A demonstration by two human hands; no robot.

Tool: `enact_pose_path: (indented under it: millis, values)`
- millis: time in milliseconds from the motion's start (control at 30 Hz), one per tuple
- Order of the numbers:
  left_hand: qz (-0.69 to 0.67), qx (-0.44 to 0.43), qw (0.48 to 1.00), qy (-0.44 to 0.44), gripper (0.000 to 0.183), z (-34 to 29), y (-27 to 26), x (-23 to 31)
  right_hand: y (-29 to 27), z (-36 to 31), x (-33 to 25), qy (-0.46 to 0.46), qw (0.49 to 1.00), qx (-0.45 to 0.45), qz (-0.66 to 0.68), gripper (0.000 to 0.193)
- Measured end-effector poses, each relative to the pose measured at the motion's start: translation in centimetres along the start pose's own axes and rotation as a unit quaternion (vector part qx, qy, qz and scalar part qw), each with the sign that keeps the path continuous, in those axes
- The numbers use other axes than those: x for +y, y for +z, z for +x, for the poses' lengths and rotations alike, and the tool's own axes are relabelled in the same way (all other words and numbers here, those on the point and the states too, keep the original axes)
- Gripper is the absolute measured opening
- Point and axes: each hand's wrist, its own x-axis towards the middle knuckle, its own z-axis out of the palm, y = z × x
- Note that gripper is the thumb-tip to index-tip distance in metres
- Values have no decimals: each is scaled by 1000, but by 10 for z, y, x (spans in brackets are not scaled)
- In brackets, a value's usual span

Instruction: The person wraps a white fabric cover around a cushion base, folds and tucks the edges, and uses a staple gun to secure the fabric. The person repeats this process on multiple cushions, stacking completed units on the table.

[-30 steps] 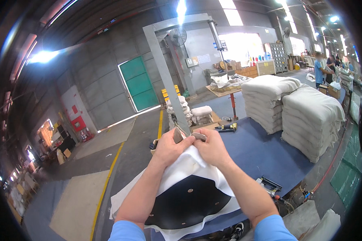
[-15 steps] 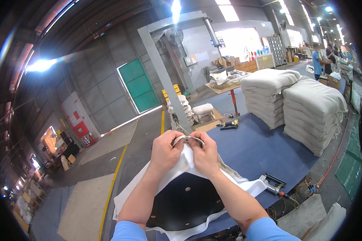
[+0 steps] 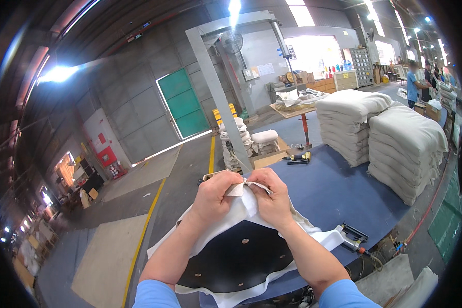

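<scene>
A black board (image 3: 231, 259) with several small round holes lies in front of me on the blue-covered table. White padding (image 3: 246, 205) surrounds it, and beige fabric (image 3: 236, 190) wraps the outside. At the board's far edge my left hand (image 3: 214, 199) pinches one part of the fabric's edge. My right hand (image 3: 273, 201) pinches the part beside it, so the fingertips of both hands nearly meet. A small flap of fabric stands up between them. Just right of the board, a pneumatic staple gun (image 3: 353, 240) lies on the table, its hose running toward me.
Two tall stacks of beige cushion-like pieces (image 3: 346, 128) stand at the table's right. A yellow-and-black power tool (image 3: 299, 158) lies at the far edge. A grey metal post (image 3: 218, 97) rises beyond. Co-workers (image 3: 415, 84) stand at the far right.
My hands have shifted slightly at the fabric's edge, and more of the folded flap shows between them. The whole view has turned a little to the left.
</scene>
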Motion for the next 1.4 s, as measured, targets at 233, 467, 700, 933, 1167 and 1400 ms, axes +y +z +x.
enact_pose_path:
  millis: [233, 467, 700, 933, 1167, 1400]
  values:
    - [-30, 12, 999, -16, 30, -13, -5, 9, -10, -8, -17, 48, 994, -73, 58, 18]
    - [-72, 21, 997, -38, 28, -18, -9, 14, -15, 2, -23, 189, 959, -167, 129, 26]
    - [-96, 20, 993, -65, 28, -18, -9, 12, -18, 5, -24, 178, 960, -175, 124, 27]
    - [-46, 17, 999, -10, 34, -20, -10, 10, -7, -20, -7, 20, 997, -50, 60, 21]
    - [-40, 0, 998, 46, 36, -21, -11, 9, -8, -28, -3, -56, 997, -44, 26, 26]
    - [-40, -12, 997, 60, 38, -23, -14, 11, -9, -29, -2, -83, 995, -60, 9, 29]
